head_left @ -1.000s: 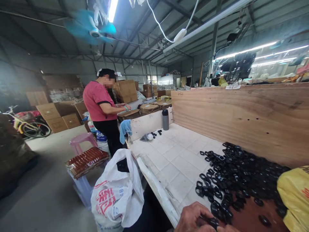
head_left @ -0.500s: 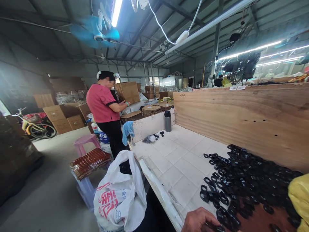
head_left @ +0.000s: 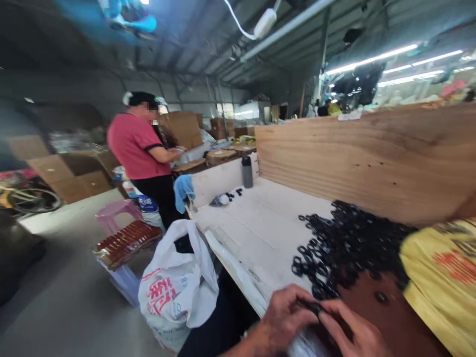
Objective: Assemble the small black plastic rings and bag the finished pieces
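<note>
Both hands now stand together at the near edge of the view, and the view has tilted relative to the earlier frame. The left hand [head_left: 282, 317] and the right hand [head_left: 357, 332] hold a small black ring [head_left: 312, 308] between them. The left fingers [head_left: 297, 300] curl over the ring, and the right fingers [head_left: 340, 317] press against it from the far side, forming a pinch; motion blur hides the exact grip. The ring is held just beyond the near table edge, close to a pile of black rings [head_left: 349, 248].

The pile lies at the right of a white tiled table [head_left: 256, 233] and partly on a brown sheet [head_left: 383, 317]. A yellow plastic bag [head_left: 439, 277] lies against its right side. A wooden board [head_left: 353, 158] stands along the far side of the table. Toward the far left of the table are a grey insulated bottle [head_left: 247, 172] and a few black rings [head_left: 232, 195]. A blue towel [head_left: 184, 192] hangs from the table's left edge, and a white woven sack [head_left: 174, 287] stands near left. Beyond them, a co-worker in a pink shirt [head_left: 137, 146] stands facing away to the far right.
</note>
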Action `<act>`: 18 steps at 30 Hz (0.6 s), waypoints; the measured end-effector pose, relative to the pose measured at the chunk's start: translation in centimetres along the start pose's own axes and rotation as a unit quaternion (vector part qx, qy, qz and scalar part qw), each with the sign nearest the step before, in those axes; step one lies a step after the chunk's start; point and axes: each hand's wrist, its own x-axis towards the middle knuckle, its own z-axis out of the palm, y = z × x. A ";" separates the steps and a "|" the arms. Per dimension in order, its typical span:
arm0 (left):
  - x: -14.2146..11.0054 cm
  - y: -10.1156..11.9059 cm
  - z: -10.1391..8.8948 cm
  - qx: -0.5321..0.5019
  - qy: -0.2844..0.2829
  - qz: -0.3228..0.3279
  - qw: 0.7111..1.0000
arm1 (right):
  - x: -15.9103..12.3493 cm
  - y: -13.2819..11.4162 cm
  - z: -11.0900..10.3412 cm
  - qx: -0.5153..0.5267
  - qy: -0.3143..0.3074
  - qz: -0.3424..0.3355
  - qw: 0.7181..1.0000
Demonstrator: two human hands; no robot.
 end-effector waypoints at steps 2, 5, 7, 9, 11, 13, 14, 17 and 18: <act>-0.1 1.2 0.1 0.002 -0.002 0.007 1.000 | 0.1 -1.4 -0.6 -0.001 -0.012 0.054 0.998; 0.4 1.4 0.0 0.005 -0.016 -0.004 1.000 | 0.3 -2.4 -0.6 0.047 -0.034 0.081 0.995; 0.6 0.8 0.1 0.035 -0.038 0.020 0.998 | 0.3 -2.4 -0.2 0.092 -0.047 0.131 0.986; 0.4 0.3 0.1 0.088 -0.047 0.072 0.992 | 0.2 -2.3 0.0 0.153 -0.056 0.180 0.970; 0.0 0.4 -0.1 0.137 -0.044 0.122 0.982 | 0.1 -2.1 0.0 0.213 -0.073 0.218 0.950; -0.6 1.2 -0.7 0.167 -0.075 0.129 0.975 | 0.1 -2.0 -0.4 0.245 -0.116 0.240 0.932; -0.9 1.8 -1.0 0.179 -0.107 0.118 0.971 | 0.2 -2.0 -0.6 0.241 -0.137 0.245 0.929; -1.1 3.6 -1.8 0.220 -0.223 0.061 0.948 | 0.5 -1.4 -1.2 0.130 -0.113 0.235 0.957; -0.8 3.8 -1.8 0.234 -0.227 0.046 0.944 | 0.6 -1.1 -1.3 0.073 -0.074 0.223 0.969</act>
